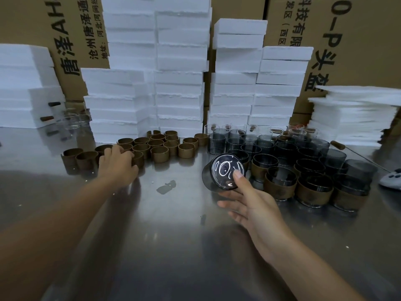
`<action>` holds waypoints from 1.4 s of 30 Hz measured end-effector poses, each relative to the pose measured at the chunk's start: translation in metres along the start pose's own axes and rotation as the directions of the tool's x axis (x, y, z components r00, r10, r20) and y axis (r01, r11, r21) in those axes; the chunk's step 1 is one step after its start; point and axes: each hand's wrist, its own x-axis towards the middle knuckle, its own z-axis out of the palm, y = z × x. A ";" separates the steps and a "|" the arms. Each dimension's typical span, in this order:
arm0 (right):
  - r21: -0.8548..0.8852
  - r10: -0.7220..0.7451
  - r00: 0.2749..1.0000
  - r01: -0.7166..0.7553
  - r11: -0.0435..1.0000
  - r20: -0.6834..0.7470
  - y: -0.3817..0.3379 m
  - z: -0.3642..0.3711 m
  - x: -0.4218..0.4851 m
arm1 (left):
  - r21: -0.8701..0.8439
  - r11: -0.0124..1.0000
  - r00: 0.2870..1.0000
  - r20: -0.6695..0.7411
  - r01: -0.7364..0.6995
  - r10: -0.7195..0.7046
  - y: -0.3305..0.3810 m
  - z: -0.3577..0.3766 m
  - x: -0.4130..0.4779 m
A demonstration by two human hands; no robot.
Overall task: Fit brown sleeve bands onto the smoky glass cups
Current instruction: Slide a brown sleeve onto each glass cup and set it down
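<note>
My right hand (249,205) holds a bare smoky glass cup (221,173) tilted on its side, base toward me, thumb on the base and fingers under its wall. My left hand (118,164) reaches into the group of brown sleeve bands (160,147) on the steel table, its fingers curled over one band (137,159) at the near edge. Right of the held cup stand several smoky cups wearing brown bands (280,184), with bare smoky cups (262,146) behind them.
Tall stacks of white foam boxes (180,83) and cardboard cartons line the back. Clear glasses (73,121) stand at the back left. A stack of white foam sheets (355,118) sits far right, with a grey controller (392,181) at the table's right edge. A small spill (166,186) marks the middle.
</note>
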 end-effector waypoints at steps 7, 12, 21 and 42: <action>-0.007 -0.020 1.000 0.020 1.000 0.008 0.002 0.001 0.000 | -0.023 0.995 0.995 -0.038 -0.096 0.095 0.007 -0.014 -0.011; -0.016 -0.030 1.000 0.030 0.999 -0.002 0.006 -0.002 0.003 | -0.519 0.839 0.968 -0.247 -0.162 0.034 0.055 -0.035 -0.044; 0.027 -0.073 0.995 0.075 0.997 -0.061 0.010 -0.004 0.009 | -0.983 0.084 0.985 -0.157 -0.162 0.065 0.136 -0.056 -0.120; 0.270 -0.015 1.000 0.017 0.963 -0.011 0.011 -0.004 0.011 | -0.916 0.245 0.894 -0.203 -0.318 0.400 0.126 -0.049 -0.141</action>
